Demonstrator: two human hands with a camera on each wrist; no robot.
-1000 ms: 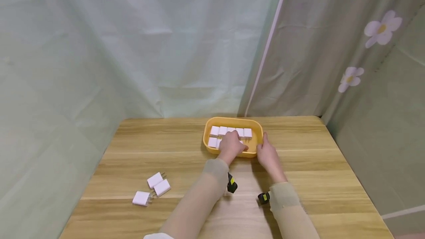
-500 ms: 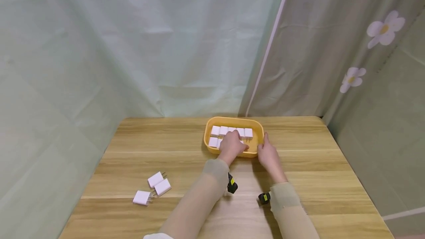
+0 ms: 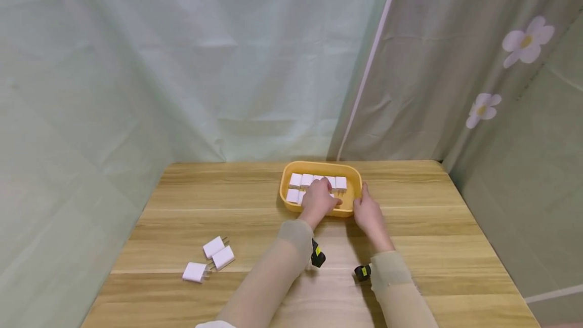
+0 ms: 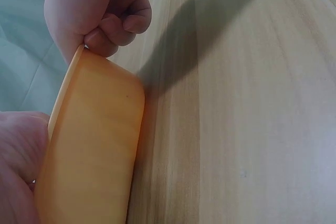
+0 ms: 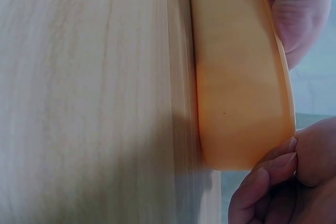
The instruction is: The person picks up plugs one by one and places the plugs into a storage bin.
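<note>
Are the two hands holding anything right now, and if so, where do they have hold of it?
The right hand grips the yellow tray by its right rim. The left hand reaches into the tray over the white chargers; whether it holds one cannot be told.

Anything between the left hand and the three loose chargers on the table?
Nothing visible. The three white chargers lie on bare wooden table to the left of the left hand, which is inside the orange tray over chargers there. Only the tray's low wall separates them. The right hand grips the tray's right rim.
</note>
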